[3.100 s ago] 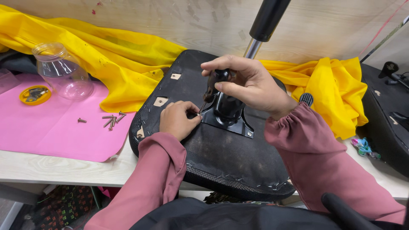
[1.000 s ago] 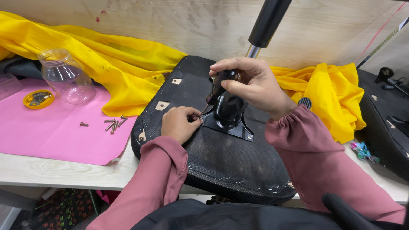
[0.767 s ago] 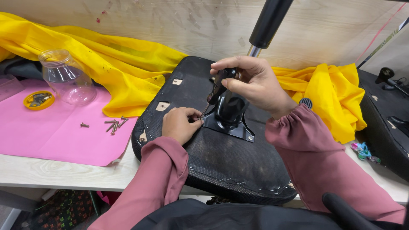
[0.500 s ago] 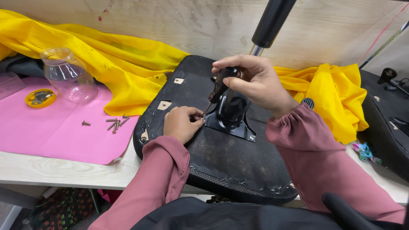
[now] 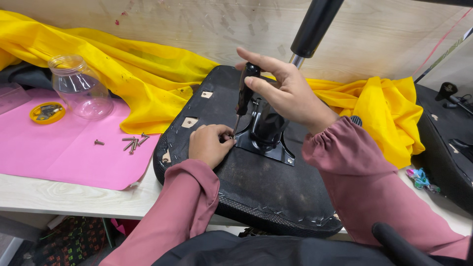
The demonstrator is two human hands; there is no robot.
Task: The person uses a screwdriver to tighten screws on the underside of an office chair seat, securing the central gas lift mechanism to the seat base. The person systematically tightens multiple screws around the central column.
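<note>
My right hand (image 5: 288,91) is curled around the black handle of a screwdriver (image 5: 243,93), thumb and fingers closed on it, index finger stretched along the top. The shaft slants down and left to the corner of the black metal mounting plate (image 5: 268,140) bolted on the upturned black seat base (image 5: 246,172). My left hand (image 5: 209,144) rests on the seat underside just beside that corner, fingers bunched tight and pinched at the screwdriver tip; whether a screw sits between them I cannot tell, it is too small. The two hands are close, one above the other.

The gas-lift column (image 5: 313,29) rises from the plate right behind my right hand, so room there is tight. The seat base overhangs the near edge of the workbench (image 5: 64,197). To the left lies a pink mat (image 5: 64,148) with loose screws (image 5: 133,143) near the seat's left edge, a clear plastic jar (image 5: 81,86) and its yellow lid (image 5: 47,112) farther off. Yellow cloth (image 5: 148,83) bunches behind the seat and on its right.
</note>
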